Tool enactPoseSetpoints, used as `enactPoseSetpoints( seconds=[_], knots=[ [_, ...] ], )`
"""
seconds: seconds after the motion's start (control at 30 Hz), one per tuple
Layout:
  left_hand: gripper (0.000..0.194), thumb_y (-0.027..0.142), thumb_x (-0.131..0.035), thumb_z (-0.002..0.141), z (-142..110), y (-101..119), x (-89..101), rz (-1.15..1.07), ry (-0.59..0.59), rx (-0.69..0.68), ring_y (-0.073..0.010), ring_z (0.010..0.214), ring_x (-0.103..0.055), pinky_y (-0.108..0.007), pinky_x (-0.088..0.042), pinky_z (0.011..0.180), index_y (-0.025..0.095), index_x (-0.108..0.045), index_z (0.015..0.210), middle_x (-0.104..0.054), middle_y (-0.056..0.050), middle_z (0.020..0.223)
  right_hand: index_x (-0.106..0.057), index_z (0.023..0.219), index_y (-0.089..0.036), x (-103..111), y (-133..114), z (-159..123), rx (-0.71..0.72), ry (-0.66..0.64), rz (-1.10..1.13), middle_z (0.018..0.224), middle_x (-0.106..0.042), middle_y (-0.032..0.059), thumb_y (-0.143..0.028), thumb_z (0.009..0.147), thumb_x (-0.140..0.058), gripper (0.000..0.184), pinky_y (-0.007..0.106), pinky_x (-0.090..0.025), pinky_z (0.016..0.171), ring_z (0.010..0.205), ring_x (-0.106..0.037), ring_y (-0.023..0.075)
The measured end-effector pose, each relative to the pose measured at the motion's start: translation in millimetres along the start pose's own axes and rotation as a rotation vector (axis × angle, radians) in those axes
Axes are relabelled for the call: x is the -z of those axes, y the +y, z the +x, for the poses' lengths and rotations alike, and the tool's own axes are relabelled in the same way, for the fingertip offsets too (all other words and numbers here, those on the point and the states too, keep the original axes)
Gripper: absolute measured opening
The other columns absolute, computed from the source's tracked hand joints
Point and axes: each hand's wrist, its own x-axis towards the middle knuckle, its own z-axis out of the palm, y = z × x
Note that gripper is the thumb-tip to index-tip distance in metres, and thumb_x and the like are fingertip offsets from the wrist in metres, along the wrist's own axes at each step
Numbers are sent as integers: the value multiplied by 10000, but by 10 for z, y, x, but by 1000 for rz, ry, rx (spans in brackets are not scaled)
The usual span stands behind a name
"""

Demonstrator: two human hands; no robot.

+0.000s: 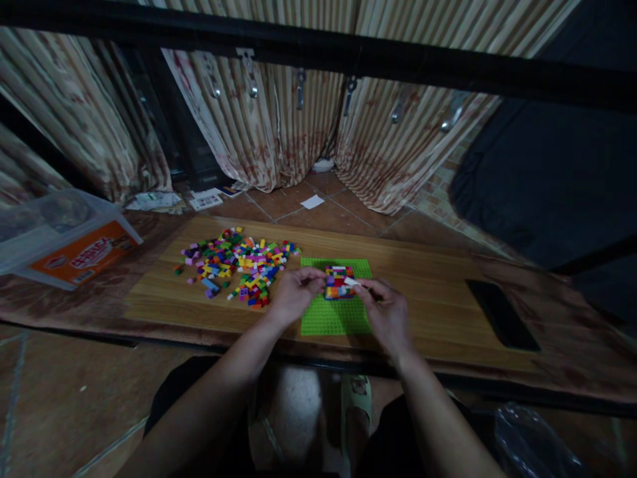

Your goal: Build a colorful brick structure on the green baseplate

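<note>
A bright green baseplate [336,322] lies on the wooden board in front of me. On its upper middle stands a small block of multicoloured building bricks [339,292], in red, orange, blue, white and other colours. My right hand [391,312] pinches a white brick [351,282] between thumb and fingertips, over the right side of the block. From the left, my left hand [294,292] reaches in with curled fingers, its fingertips at the block's left edge. Whether those fingertips hold a small piece cannot be made out.
Left of the baseplate spreads a heap of loose bricks [249,259] on the wooden board [428,265]. A black phone-like slab [501,313] lies at the right end. A clear plastic box [64,239] with an orange label stands far left. A dark bar [318,43] crosses overhead.
</note>
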Motion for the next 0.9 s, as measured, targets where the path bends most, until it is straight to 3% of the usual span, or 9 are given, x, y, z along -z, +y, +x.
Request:
enactPoseSetpoints(
  seconds=[0.13, 0.3, 0.43, 0.9],
  knots=[
    [153, 210, -597, 755, 33, -42, 64, 146, 79, -1, -132, 652, -600, -238, -465, 631, 168, -685, 873, -664, -2, 704, -727, 942, -236, 31, 46, 46, 54, -7, -52, 907, -660, 49, -378, 888, -526, 252, 336, -471, 759, 846, -614, 202],
    [146, 261, -565, 790, 32, -89, 24, 217, 42, 4, -125, 600, -571, -226, -442, 568, 177, -681, 824, -640, 11, 645, -734, 979, -275, -144, 71, 42, 194, -106, -186, 998, -627, 60, -321, 897, -528, 226, 369, -471, 855, 933, -590, 215],
    [157, 281, -561, 795, 36, -119, -4, 238, 28, 8, -121, 598, -571, -220, -437, 561, 174, -676, 797, -640, 12, 640, -737, 991, -270, -204, 111, 34, 253, -91, -306, 1067, -614, 71, -306, 895, -538, 224, 405, -467, 881, 982, -556, 241],
    [170, 283, -571, 793, 32, -116, -102, 191, -10, 9, -99, 516, -533, -205, -402, 517, 174, -660, 698, -610, 26, 562, -724, 1036, -279, -231, 204, 22, 245, -46, -298, 1191, -602, 72, -287, 891, -532, 241, 446, -454, 936, 1070, -553, 249]
  ],
)
